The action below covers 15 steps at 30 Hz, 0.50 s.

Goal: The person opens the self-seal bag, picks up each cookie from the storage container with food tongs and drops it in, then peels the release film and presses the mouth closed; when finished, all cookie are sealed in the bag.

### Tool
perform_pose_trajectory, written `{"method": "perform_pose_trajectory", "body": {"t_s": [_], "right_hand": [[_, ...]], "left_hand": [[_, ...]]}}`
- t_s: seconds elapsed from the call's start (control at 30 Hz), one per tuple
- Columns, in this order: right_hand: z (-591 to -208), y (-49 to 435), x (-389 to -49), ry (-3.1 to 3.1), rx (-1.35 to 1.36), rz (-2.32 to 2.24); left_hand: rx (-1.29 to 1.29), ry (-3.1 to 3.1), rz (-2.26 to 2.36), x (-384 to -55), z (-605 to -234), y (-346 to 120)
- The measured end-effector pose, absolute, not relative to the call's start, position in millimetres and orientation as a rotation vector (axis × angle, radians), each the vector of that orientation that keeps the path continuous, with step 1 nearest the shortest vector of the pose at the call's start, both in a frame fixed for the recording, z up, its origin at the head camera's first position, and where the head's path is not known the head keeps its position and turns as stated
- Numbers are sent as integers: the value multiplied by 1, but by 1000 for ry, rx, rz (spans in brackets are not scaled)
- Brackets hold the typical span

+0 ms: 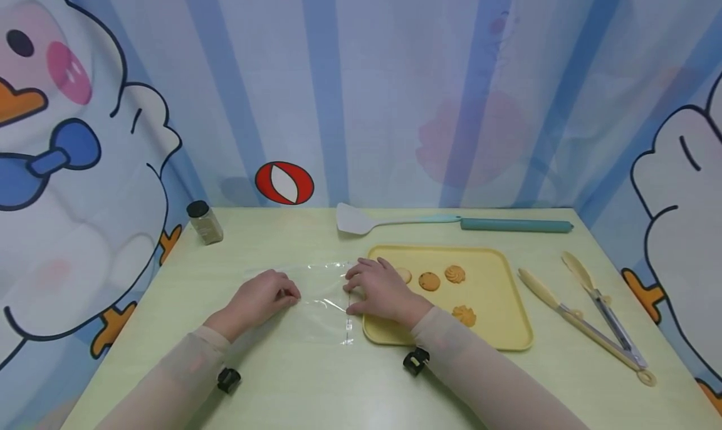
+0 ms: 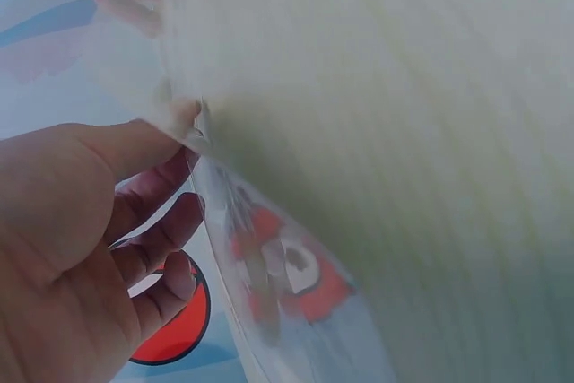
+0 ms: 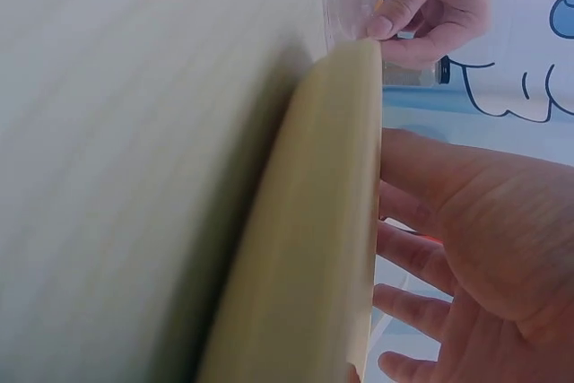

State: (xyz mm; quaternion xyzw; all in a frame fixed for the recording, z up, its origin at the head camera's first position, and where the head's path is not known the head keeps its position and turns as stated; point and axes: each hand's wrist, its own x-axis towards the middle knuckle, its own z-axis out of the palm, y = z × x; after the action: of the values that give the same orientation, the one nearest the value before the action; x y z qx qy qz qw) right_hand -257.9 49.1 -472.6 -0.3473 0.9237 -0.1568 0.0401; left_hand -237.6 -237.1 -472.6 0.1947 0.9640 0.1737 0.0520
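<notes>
A clear plastic bag (image 1: 323,325) lies on the table between the hands, its printed edge close to the tray's left side. My left hand (image 1: 262,299) pinches the film of the bag between thumb and forefinger, which the left wrist view shows as a raised fold (image 2: 260,221). Over the left rim of a yellow tray (image 1: 502,292) reaches my right hand (image 1: 389,292), fingers spread and slightly bent, fingertips at the bag's edge. Whether they touch the film, I cannot tell. Several cookies are on the tray, among them a round one (image 1: 429,281) and a swirled one (image 1: 454,274); the right hand partly covers a pale cookie (image 1: 403,274).
At the back left stands a small jar (image 1: 206,223) with a black lid. A spatula (image 1: 354,220) and a teal rolling pin (image 1: 516,225) lie along the back edge. Right of the tray, tongs (image 1: 598,330) lie spread apart.
</notes>
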Motion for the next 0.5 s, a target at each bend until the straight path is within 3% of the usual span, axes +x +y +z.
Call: {"method": "perform_pose_trajectory", "body": {"t_s": [0.5], "right_hand": [[-471,50,-258,2818,-1083,-516]], "left_hand": [[538,2864,729,-242,-477,-243]]}}
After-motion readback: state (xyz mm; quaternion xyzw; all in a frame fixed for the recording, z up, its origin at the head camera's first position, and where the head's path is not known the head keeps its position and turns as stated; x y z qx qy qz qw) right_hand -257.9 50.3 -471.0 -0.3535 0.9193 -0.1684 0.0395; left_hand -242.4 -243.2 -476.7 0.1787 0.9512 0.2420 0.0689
